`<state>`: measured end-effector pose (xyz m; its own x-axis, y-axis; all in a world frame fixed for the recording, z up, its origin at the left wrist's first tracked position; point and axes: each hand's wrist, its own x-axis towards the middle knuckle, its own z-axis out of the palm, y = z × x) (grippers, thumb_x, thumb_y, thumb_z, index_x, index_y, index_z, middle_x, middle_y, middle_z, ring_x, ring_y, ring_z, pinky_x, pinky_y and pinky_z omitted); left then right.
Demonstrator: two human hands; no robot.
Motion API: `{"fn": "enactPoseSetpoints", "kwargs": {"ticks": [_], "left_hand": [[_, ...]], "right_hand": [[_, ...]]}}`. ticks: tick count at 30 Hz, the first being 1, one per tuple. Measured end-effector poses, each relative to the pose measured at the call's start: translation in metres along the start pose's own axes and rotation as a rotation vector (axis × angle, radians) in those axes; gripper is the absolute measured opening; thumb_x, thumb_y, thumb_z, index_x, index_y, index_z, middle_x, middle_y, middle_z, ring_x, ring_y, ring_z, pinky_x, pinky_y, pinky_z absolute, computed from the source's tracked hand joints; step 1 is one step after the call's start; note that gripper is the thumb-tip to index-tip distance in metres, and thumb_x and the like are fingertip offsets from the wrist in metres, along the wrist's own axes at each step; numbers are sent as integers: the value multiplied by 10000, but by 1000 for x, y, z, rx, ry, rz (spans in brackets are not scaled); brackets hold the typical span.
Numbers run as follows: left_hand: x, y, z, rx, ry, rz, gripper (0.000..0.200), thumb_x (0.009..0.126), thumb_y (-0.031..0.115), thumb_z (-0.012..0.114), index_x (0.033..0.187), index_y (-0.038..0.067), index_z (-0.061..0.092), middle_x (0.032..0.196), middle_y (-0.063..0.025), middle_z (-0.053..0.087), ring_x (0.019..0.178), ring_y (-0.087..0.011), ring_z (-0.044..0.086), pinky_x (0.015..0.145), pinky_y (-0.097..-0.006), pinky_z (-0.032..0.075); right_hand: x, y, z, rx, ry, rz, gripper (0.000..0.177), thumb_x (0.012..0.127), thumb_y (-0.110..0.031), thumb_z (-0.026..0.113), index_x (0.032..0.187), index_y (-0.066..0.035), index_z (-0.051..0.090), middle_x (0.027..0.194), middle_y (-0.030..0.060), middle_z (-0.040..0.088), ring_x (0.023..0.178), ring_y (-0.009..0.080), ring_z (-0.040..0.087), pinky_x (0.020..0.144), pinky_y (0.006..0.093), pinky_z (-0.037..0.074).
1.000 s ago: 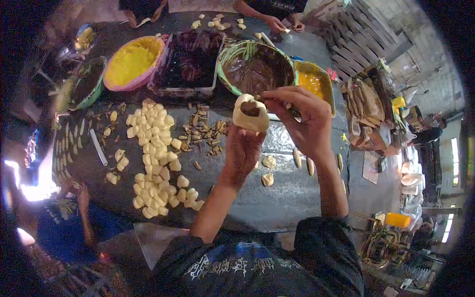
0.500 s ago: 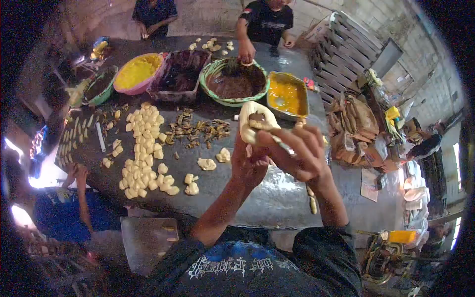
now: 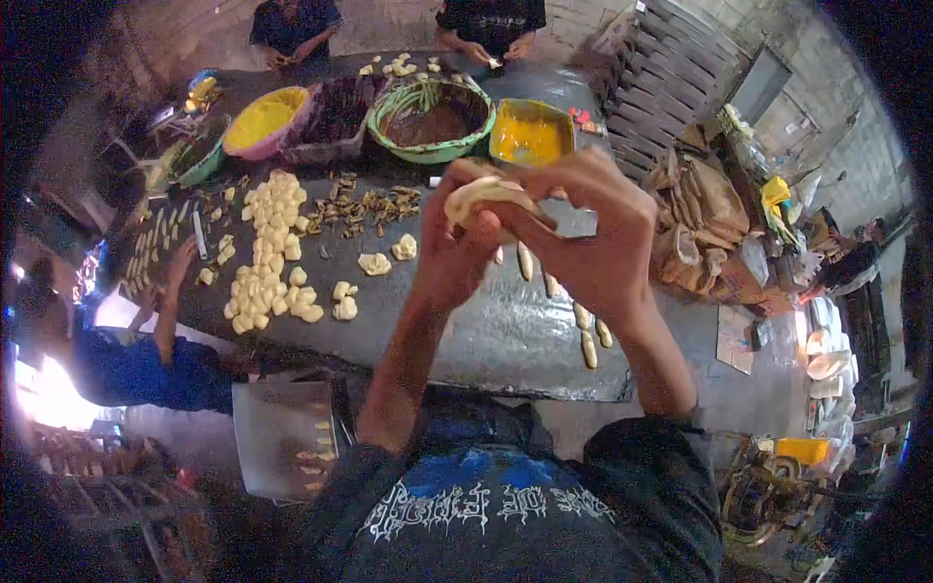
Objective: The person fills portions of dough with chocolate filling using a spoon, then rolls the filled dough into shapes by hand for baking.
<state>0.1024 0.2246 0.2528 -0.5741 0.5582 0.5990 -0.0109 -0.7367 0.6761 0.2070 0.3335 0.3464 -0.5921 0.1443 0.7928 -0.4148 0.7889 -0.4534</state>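
Observation:
A pale piece of dough (image 3: 466, 199) is held up over the near part of the table, its edge curved over on itself. My left hand (image 3: 452, 255) is wrapped round it from the left and below. My right hand (image 3: 612, 243) meets it from the right, thumb against the dough and fingers bent in a pinch; the fingertips are partly hidden. Any filling inside is out of sight. Below the hands, several finished-looking dough rolls (image 3: 588, 348) lie on the dark table (image 3: 466, 360).
Dough balls (image 3: 262, 291) and banana pieces (image 3: 364, 209) lie left. Behind are a green basin (image 3: 432, 151) of brown filling, a tray of orange-yellow filling (image 3: 533, 131) and a yellow-filled basin (image 3: 267, 121). Co-workers stand across and left. A metal tray (image 3: 277, 437) sits lower left.
The dough has turned and folded over, so its brown filling no longer shows. The co-worker across has drawn a hand out of the green basin. My view has shifted.

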Motion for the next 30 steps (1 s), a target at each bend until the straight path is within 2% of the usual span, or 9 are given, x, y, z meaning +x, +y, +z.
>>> {"fn": "enactPoseSetpoints", "kwargs": {"ticks": [4, 6, 9, 16, 20, 21, 24, 28, 30], "left_hand": [[-5, 4, -10, 161, -46, 15, 480, 931, 443, 712, 1145, 59, 519, 1023, -20, 596, 967, -85, 568, 858, -260, 473], [-20, 2, -21, 85, 3, -110, 378, 947, 315, 714, 1151, 53, 534, 1061, -25, 618, 1031, -118, 593, 927, -289, 479], [-45, -8, -38, 71, 149, -307, 328, 935, 149, 701, 1195, 32, 540, 1106, -34, 634, 1047, -141, 607, 930, -301, 499], [-144, -74, -122, 691, -12, -778, 442, 899, 179, 751, 1267, 15, 570, 1072, -106, 717, 963, -144, 674, 885, -300, 552], [-146, -109, -168, 781, -149, -1061, 221, 878, 232, 767, 991, 43, 756, 1046, -96, 744, 870, -237, 715, 795, -375, 560], [-154, -124, -181, 932, -219, -1075, 197, 844, 244, 772, 921, 63, 778, 1001, -89, 724, 892, -306, 677, 812, -397, 525], [-166, -148, -201, 1154, -306, -789, 262, 821, 277, 798, 971, 65, 770, 1036, -97, 685, 1004, -311, 630, 892, -391, 501], [-165, -159, -203, 1177, -41, -576, 197, 816, 253, 782, 932, 95, 761, 983, -60, 643, 1023, -284, 595, 925, -412, 454], [-166, -161, -218, 1092, -211, -600, 172, 830, 244, 765, 945, 117, 756, 980, -49, 652, 1007, -271, 602, 917, -415, 451]], "right_hand": [[-7, -7, 18, 174, 228, 219, 307, 786, -141, 848, 1037, -3, 737, 918, 70, 730, 804, 137, 650, 777, 276, 522], [-31, 14, 15, 170, -118, 288, 283, 828, -147, 817, 1054, 3, 738, 940, 79, 742, 817, 128, 658, 784, 273, 524], [-61, 28, 30, 50, -172, 446, 215, 841, -124, 776, 1021, -8, 752, 907, 125, 749, 792, 179, 694, 751, 316, 547], [-228, 119, 139, 106, -247, 924, 166, 811, -108, 753, 940, -3, 755, 839, 152, 746, 744, 242, 721, 692, 358, 553], [-268, 144, 177, 87, -374, 1021, 175, 799, -102, 754, 944, -5, 755, 851, 165, 747, 731, 284, 727, 687, 385, 557], [-283, 154, 185, 13, -428, 1031, 241, 798, -108, 776, 1001, 16, 740, 854, 165, 754, 771, 216, 742, 707, 332, 577], [-294, 157, 200, -80, -237, 1190, 296, 757, -204, 809, 987, -30, 741, 845, 158, 738, 708, 333, 701, 642, 395, 536], [-278, 150, 201, -706, -341, 1098, 482, 697, -429, 848, 992, -92, 672, 980, 85, 636, 1002, 330, 582, 839, 491, 431], [-281, 151, 200, -720, -443, 1213, 510, 674, -439, 858, 1031, -126, 671, 1054, 75, 613, 1091, 324, 545, 896, 508, 387]]}}
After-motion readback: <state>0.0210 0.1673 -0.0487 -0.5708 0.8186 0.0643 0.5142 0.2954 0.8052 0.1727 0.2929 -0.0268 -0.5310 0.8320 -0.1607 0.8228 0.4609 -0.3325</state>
